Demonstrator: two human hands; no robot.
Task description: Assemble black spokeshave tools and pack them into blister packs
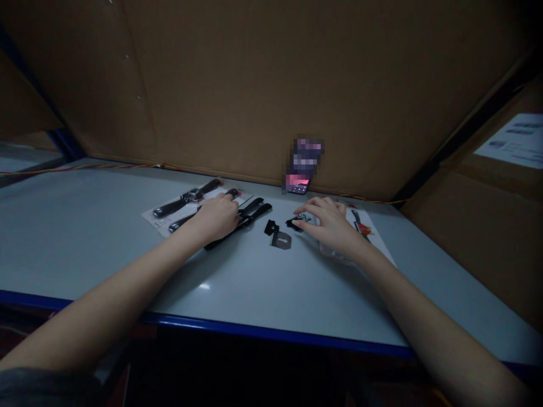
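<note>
My left hand (218,217) is closed over a group of long black-handled tools (258,210), its fingertips hidden among the handles. More of these black tools (173,208) lie on a white printed card (150,217) to its left. On the right, my right hand (328,223) has its thumb and forefinger at a small black part (292,224) with a shiny piece beside it. Between the hands lie another small black part (271,227) and a flat metal plate (281,241) with a keyhole-shaped slot. Clear plastic (335,253) shows under my right palm.
A phone (303,164), partly pixelated, leans against the cardboard wall (212,85) at the back. A printed card (377,240) with a picture lies right of my right hand. Thin coloured wires (139,165) run along the back edge. The grey tabletop (254,294) has a blue front edge.
</note>
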